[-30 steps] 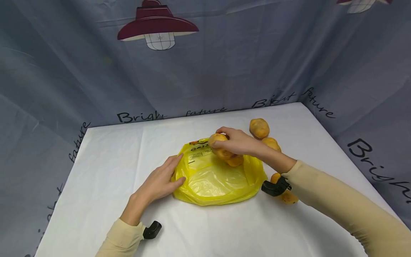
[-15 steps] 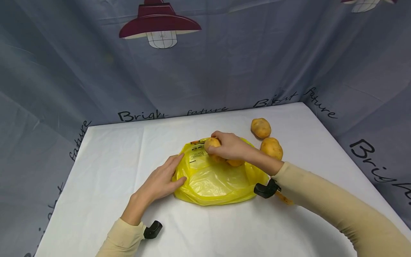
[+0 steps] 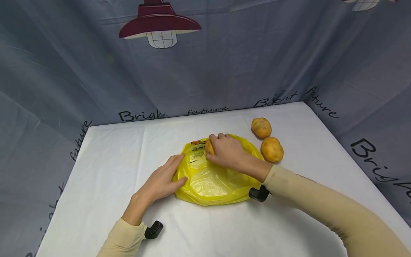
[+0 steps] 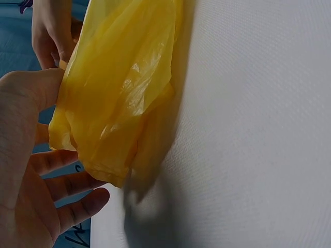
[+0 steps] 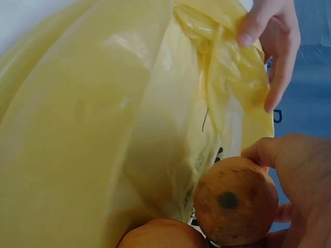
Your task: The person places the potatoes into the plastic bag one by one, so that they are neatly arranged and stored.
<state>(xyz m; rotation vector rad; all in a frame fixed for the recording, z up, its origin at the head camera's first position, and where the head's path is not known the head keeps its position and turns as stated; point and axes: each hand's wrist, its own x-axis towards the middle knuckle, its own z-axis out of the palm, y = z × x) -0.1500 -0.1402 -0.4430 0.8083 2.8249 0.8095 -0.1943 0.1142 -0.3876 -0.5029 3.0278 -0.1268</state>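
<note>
Grey-blue fabric [image 3: 231, 75] is hanging behind the white-covered counter [image 3: 199, 230], where I am watching a yellow plastic bag [image 3: 208, 182] lying with its mouth gaping. The left hand [image 3: 162, 180] is resting against the bag's left rim, fingers spread and fairly straight, probably bracing that thin, floppy edge against folding inward. Over the bag's mouth, toward its far side, the right hand [image 3: 228, 151] is gripping a potato [image 3: 209, 147] with curled fingers, which I judge is suiting its rounded shape. The right wrist view is showing a second potato [image 5: 160, 236] just beside it; I can't tell what is supporting that one. A farther potato [image 3: 261, 127] and a nearer potato [image 3: 272, 149] are lying right of the bag, probably placed for the right hand's easy reach.
</note>
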